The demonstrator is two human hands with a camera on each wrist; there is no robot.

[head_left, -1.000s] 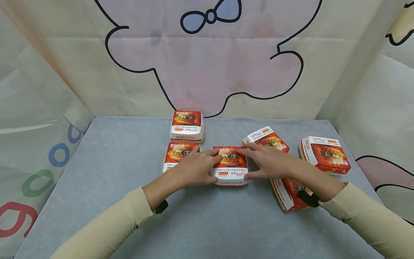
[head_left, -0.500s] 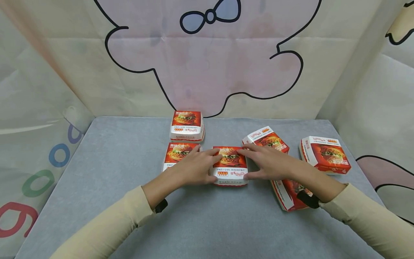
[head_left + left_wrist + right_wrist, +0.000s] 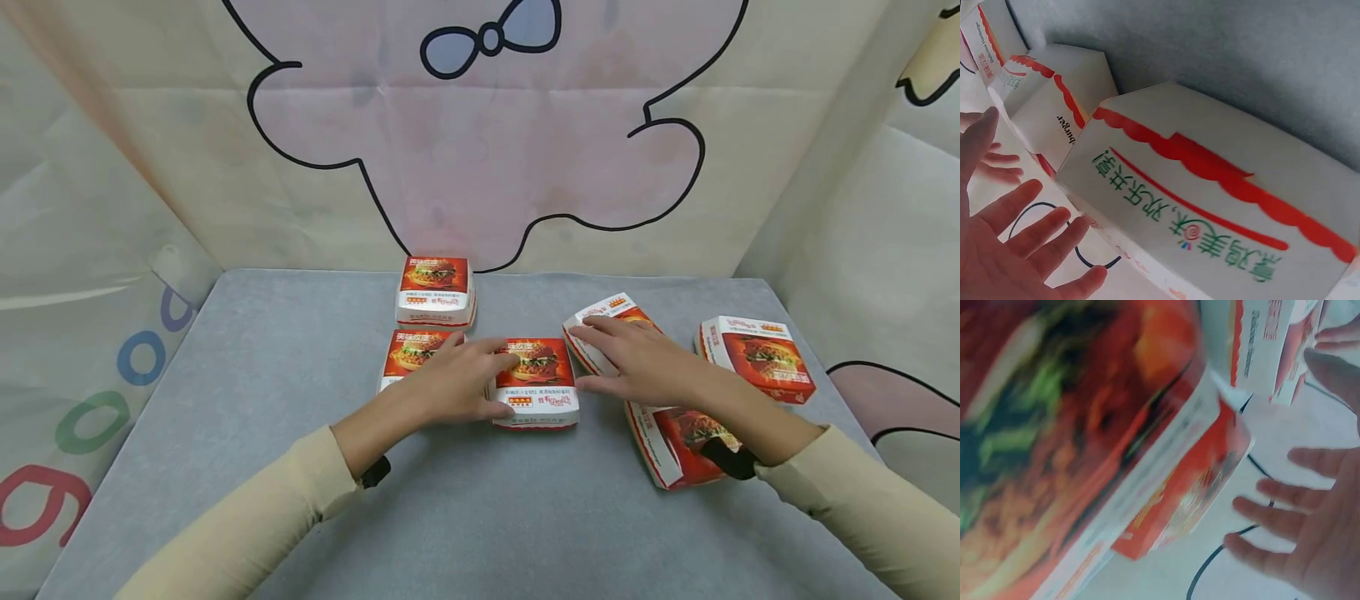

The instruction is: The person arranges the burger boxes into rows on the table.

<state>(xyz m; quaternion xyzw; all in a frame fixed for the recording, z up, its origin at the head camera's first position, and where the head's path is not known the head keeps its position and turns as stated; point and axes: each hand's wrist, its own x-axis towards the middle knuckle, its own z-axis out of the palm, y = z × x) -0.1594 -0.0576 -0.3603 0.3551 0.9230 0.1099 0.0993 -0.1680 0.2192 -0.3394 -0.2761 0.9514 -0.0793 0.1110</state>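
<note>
We see: gray table (image 3: 480, 525) | behind, pale backdrop (image 3: 172, 142) with pink cartoon figure (image 3: 480, 150), blue bow (image 3: 491, 39) | left, colored rings (image 3: 123, 358) on sheet (image 3: 82, 275)

Blue-grey fabric-covered worktop (image 3: 480, 525) hemmed in on three sides
The creased cream rear sheet (image 3: 172, 150) bears a large pinkish-lilac, black-outlined cartoon shape (image 3: 487, 158) with a pale-blue bow (image 3: 491, 39); the glossy whitish left sheet (image 3: 67, 275) shows rounded red, green, blue and purple characters (image 3: 160, 358), the whitish right sheet (image 3: 877, 242) partial black-outlined drawings (image 3: 892, 402).
</note>
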